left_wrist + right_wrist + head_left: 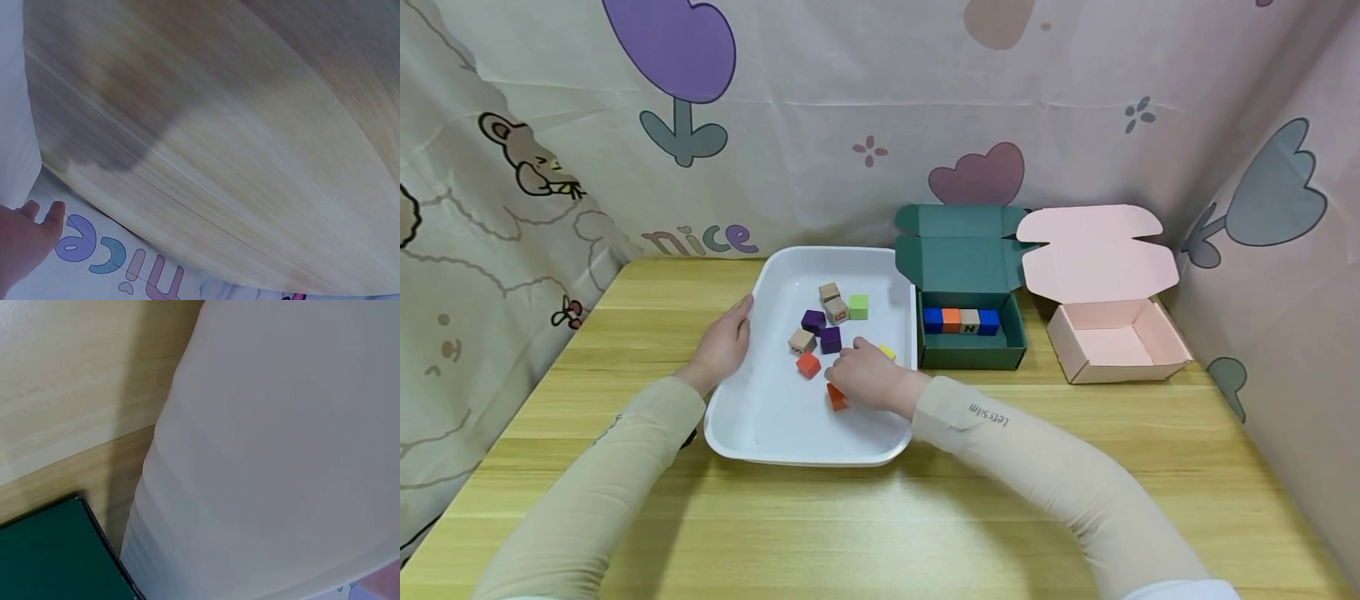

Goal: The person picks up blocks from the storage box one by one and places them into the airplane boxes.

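Observation:
In the head view my left hand (721, 348) lies along the left side of a white tray (760, 408), its fingers straight against the outer wall. The left wrist view catches its fingertips (55, 215) beside that wall. My right hand (872, 377) is over the tray, fingers bent, pinching an orange block (837, 397); the thumb is mostly hidden. Just left of it is a red-orange block (808, 365). Purple blocks (831, 340), wooden letter blocks (802, 342) and a light green block (858, 307) lie further back. A yellow block (887, 352) is partly hidden behind the hand.
Against the tray's right side stands an open green box (973, 358) with a row of blue, orange and wooden blocks (951, 320). Right of it is an open pink box (1120, 367), lid raised. A printed curtain (820, 125) hangs behind the wooden table (820, 533).

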